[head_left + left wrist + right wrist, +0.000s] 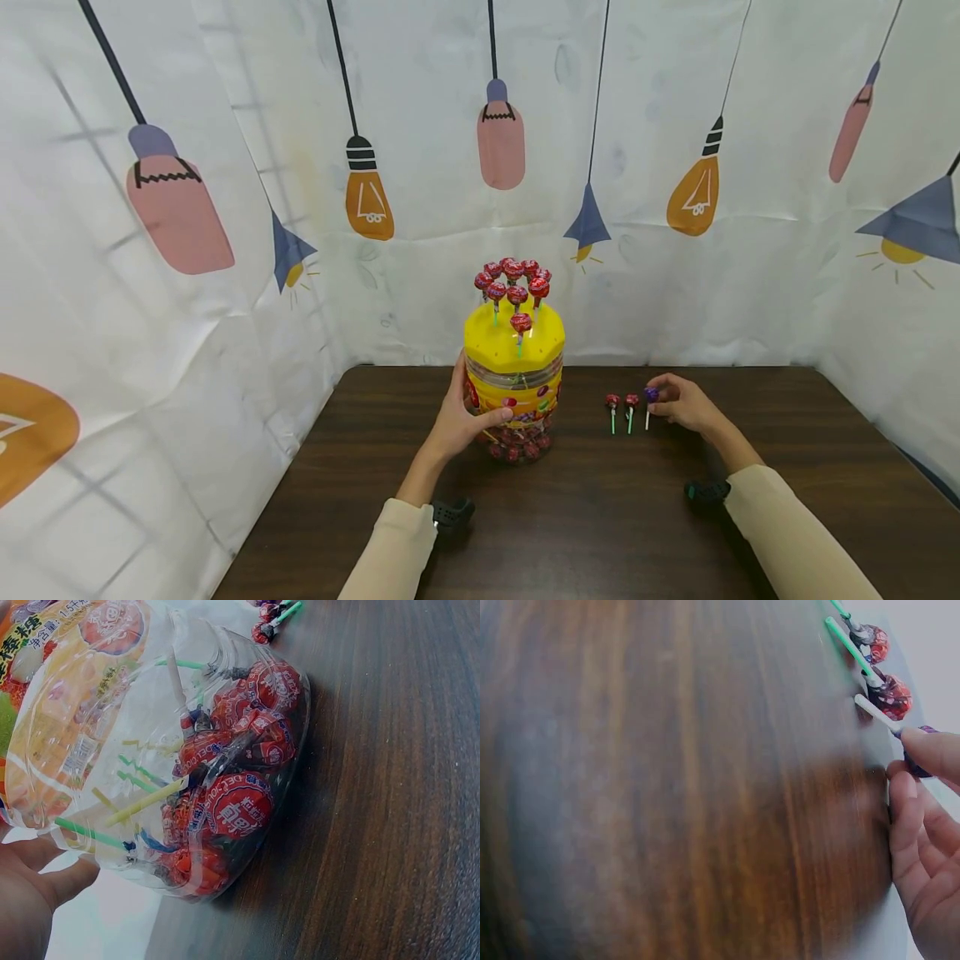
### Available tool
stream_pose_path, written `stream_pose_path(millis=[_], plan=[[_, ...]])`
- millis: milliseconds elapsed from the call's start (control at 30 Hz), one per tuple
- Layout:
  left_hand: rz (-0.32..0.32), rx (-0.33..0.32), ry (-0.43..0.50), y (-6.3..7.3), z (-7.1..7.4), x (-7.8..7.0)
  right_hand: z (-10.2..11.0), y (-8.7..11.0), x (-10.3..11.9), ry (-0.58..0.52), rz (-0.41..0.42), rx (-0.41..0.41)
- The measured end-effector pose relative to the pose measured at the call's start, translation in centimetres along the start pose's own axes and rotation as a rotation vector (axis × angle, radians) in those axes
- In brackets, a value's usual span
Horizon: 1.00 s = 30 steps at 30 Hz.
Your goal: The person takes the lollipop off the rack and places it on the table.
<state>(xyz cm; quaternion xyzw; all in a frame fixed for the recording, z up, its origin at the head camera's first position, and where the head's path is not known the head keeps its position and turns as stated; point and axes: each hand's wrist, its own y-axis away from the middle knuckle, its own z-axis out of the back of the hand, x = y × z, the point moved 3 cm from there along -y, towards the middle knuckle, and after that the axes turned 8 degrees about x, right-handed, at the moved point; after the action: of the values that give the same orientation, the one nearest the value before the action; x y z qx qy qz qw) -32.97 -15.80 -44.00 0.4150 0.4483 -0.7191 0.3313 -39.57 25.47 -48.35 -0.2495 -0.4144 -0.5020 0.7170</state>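
Note:
A clear plastic jar (517, 437) of lollipops with a yellow lid (487, 346) stands upright on the table. My left hand (463, 417) holds the jar's left side, thumb across the front; in the left wrist view the fingers are partly cut off. Several red lollipops (517, 295) stand upright in the lid. To the right, my right hand (686, 406) pinches the purple head of a white-stick lollipop (877, 714) between thumb and finger. Beside it lie two red lollipops with green sticks, the nearer one (632, 402) and the farther one (612, 402).
The dark wooden table (600, 517) meets a white curtain (427, 300) printed with lamps and bulbs at its back edge. Dark bands sit on both wrists, one of them the left band (453, 515).

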Motion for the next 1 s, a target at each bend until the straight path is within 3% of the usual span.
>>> stream_pose_path(millis=[400, 833, 1000], plan=[[-0.008, 0.001, -0.001, 0.0, 0.1, 0.1, -0.3, -0.4, 0.2, 0.199, 0.006, -0.027], [-0.005, -0.002, 0.015, 0.0, 0.0, 0.0, -0.4, 0.3, 0.7, 0.153, -0.024, -0.026], [-0.001, -0.003, 0.007, 0.1, 0.0, 0.0, 0.1, 0.4, 2.6, 0.163, 0.003, -0.059]])
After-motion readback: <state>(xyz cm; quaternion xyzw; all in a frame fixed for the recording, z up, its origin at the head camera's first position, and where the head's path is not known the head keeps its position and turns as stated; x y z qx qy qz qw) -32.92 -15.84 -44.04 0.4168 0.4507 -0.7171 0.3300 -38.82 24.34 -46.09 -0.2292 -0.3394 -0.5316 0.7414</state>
